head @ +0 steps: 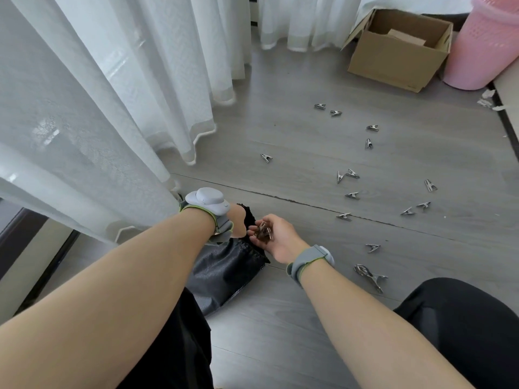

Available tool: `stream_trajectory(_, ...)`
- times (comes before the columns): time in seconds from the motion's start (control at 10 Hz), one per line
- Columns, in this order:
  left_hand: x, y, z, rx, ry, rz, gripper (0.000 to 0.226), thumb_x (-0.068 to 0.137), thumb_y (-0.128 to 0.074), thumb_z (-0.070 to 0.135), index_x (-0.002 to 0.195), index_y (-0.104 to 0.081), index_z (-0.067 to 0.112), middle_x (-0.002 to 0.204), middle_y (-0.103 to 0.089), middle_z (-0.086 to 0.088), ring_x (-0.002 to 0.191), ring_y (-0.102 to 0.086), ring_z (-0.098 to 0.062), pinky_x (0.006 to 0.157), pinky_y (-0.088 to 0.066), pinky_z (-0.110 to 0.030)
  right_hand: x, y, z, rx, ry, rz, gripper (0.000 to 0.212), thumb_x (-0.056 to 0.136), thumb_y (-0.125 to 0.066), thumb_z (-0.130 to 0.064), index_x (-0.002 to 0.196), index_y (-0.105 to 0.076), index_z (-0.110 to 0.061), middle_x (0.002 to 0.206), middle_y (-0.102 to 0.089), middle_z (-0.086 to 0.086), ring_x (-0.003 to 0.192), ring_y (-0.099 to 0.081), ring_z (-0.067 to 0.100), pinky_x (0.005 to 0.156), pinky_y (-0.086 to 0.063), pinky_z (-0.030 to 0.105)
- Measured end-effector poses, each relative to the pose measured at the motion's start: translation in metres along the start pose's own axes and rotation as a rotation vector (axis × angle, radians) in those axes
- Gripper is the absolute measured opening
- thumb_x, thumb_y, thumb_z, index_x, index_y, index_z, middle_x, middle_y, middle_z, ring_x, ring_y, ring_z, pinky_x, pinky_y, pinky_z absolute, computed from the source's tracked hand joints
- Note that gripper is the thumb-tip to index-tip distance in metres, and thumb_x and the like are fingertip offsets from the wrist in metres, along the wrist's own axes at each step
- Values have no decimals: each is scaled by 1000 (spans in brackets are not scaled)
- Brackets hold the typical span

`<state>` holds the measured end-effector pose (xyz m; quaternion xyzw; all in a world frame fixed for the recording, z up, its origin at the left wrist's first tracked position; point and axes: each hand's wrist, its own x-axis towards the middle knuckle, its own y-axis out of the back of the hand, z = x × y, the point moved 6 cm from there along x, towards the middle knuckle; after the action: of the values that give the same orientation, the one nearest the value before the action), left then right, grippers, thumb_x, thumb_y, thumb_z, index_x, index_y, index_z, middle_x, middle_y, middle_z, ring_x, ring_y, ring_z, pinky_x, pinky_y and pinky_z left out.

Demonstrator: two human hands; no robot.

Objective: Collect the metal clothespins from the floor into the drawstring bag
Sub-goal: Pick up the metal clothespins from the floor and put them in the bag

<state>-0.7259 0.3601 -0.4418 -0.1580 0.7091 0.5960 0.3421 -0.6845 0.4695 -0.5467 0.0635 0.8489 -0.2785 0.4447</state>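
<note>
Now our right hand (276,240) cups a bunch of clothespins (262,233), fingers half curled, right at the mouth of the black bag (224,272). Our left hand (237,224) grips the bag's rim. More pins (348,175) lie scattered on the floor (295,318).

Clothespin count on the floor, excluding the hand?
14 clothespins: far pair, next pair, one alone at left, seven mid-floor, two nearest the right hand. Its handful is uncountable.
</note>
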Motion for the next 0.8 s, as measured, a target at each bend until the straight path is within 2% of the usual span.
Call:
stream_trajectory(0.1,-5,6,7,13,-55,-22,37,92,-49,25,59,-36,18,70,-47,-3,67,-46,-22,64,-40,-27,-3,-4,-3,-50,-63,-27,31,98,-45,-33,91,-55,-5,84,-63,17,72,-66,29,62,-56,34)
stream_trajectory(0.2,-6,15,13,16,-115,-18,34,91,-43,16,59,-32,12,58,-35,-3,50,-31,-17,48,-25,-25,-8,3,-7,-204,-108,-48,46,98,-44,-47,95,-59,-3,88,-64,18,68,-63,27,60,-51,30)
stream_trajectory(0.3,-9,24,16,-17,-176,0,26,90,-44,18,66,-40,10,60,-38,-3,52,-33,-17,49,-25,-26,-12,-3,-7,-284,-194,-235,61,91,-41,-65,100,-62,-8,83,-60,14,66,-53,25,61,-42,32)
stream_trajectory(0.4,-11,23,23,-51,-209,-22,21,90,-45,19,74,-48,7,64,-43,-3,60,-41,-21,52,-30,-26,-18,-4,-13,-358,-214,-280,56,89,-39,-68,94,-57,-15,80,-54,12,65,-47,23,61,-37,30)
stream_trajectory(0.5,-7,16,22,-34,-209,-28,25,88,-46,18,66,-41,9,61,-37,-3,57,-35,-20,51,-27,-26,-29,15,-43,-503,-92,-72,35,100,-39,-40,99,-56,-9,87,-63,17,73,-61,27,62,-50,31)
stream_trajectory(0.6,-2,9,15,6,-168,-42,33,87,-47,18,60,-30,13,58,-29,-2,51,-24,-18,48,-20,-26,-26,57,-82,-641,162,268,16,95,-44,-16,88,-57,-9,84,-68,15,68,-65,26,54,-52,28)
stream_trajectory(0.7,5,6,14,25,-139,-66,32,86,-47,17,59,-29,13,56,-29,-2,49,-23,-18,48,-18,-26,-32,87,-94,-1268,302,520,9,86,-55,-22,91,-58,-15,101,-67,12,92,-64,33,77,-49,34)
stream_trajectory(0.8,10,7,28,17,-171,-95,32,85,-45,19,59,-26,14,55,-26,-1,48,-20,-17,49,-16,-27,-34,103,-56,-1644,185,434,41,86,-62,-42,115,-47,-19,114,-50,10,101,-60,36,82,-46,38)
